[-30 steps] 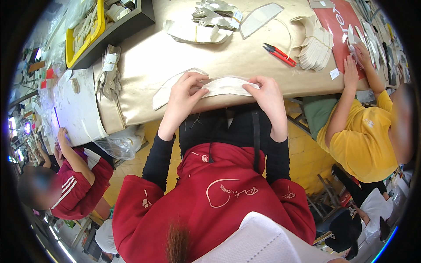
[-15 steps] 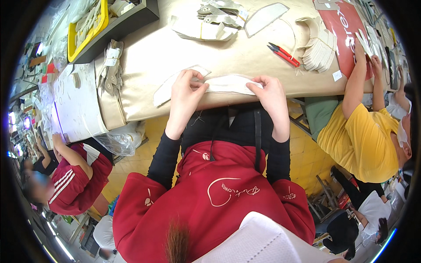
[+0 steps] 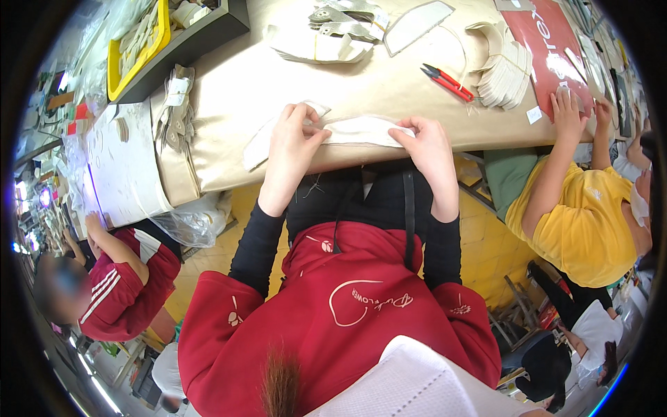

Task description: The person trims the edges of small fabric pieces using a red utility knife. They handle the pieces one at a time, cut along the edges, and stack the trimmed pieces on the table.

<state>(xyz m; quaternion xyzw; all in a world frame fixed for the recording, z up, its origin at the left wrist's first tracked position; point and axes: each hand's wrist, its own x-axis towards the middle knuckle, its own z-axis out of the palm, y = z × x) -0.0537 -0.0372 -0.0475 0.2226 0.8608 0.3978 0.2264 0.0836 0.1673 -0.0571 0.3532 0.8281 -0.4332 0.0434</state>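
A tan-covered worktable spans the view, its near edge running just below the hands. The left hand and right hand, well apart, each pinch one end of a white strip between thumb and fingers. It is slim, gently arched upward and edged in greyish beige; whether it touches the table is unclear. One pale panel lies partly beneath the left hand. Beyond, a broad bare stretch of covering reaches to one pair of red-handled snips, one grey-bordered panel and one fanned bundle of curved pieces.
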